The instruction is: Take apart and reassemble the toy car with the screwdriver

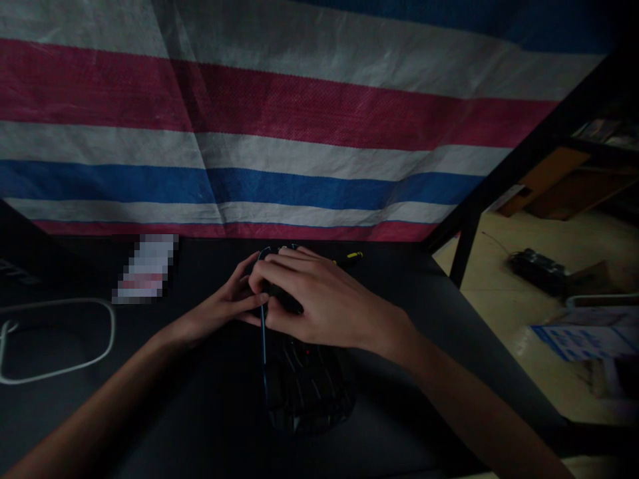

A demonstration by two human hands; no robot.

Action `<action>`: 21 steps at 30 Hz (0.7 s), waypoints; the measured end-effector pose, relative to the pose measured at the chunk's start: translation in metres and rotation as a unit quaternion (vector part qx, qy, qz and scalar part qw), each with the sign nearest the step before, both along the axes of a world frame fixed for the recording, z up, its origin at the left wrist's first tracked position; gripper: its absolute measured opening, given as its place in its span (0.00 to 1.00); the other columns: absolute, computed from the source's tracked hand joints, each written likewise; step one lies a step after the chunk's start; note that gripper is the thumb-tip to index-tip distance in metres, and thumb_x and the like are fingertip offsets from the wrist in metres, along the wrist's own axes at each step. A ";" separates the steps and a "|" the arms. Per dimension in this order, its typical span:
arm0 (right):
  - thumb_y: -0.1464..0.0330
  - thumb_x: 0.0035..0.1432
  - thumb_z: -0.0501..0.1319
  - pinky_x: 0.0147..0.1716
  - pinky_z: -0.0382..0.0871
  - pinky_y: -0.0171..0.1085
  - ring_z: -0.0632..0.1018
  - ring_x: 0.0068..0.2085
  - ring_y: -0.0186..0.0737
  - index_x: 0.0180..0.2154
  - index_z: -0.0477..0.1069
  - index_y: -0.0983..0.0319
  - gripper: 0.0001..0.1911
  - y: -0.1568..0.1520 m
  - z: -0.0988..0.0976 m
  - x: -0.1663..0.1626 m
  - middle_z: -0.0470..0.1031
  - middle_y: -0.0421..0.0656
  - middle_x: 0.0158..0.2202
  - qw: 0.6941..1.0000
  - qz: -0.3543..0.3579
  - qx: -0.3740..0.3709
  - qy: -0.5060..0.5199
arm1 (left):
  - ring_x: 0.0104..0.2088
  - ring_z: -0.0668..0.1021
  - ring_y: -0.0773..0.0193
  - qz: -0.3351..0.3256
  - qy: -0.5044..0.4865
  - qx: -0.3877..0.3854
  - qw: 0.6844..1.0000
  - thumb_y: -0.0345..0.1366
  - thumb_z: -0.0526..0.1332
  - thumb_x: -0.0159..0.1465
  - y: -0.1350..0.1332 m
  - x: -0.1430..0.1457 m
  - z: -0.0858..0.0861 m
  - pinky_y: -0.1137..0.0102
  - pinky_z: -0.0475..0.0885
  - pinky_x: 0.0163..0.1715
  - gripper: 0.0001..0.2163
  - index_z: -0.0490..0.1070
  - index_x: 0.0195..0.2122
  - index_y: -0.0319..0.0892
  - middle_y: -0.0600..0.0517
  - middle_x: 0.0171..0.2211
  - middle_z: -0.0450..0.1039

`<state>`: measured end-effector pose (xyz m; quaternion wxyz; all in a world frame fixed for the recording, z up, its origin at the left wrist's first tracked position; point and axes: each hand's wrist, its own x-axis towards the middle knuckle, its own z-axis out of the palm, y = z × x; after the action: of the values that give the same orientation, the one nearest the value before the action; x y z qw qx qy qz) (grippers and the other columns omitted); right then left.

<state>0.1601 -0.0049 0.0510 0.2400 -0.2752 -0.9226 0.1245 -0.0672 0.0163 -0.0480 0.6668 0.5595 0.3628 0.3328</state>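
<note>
Black ribbed device (307,389) lies on the dark table (210,426) close before the person, with a thin blue cord (263,346) along its left side. The right hand (319,303) curls closed over its far end, and the left hand (224,309) pinches in beside it. A small part there seems to be the work in hand. The next move calls for a steady grip, as dimness hides the detail.

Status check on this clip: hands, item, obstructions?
Left hand and right hand both on far end of black device, grip unclear in dim light. Device lies on table. Yellow-tipped tool just behind.
</note>
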 end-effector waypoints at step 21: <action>0.68 0.72 0.57 0.43 0.66 0.39 0.76 0.40 0.40 0.46 0.69 0.60 0.04 0.000 -0.004 -0.002 0.77 0.42 0.38 0.998 -0.054 -0.014 -0.030 | 0.63 0.74 0.43 0.000 0.027 -0.011 1.000 0.39 0.68 0.68 -0.002 0.003 0.005 0.58 0.82 0.48 0.42 0.43 0.76 0.62 0.44 0.70 0.64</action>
<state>0.1579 -0.0048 0.0469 0.2149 -0.3318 -0.9112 0.1162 -0.0642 0.0141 -0.0425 0.6627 0.5606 0.3850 0.3135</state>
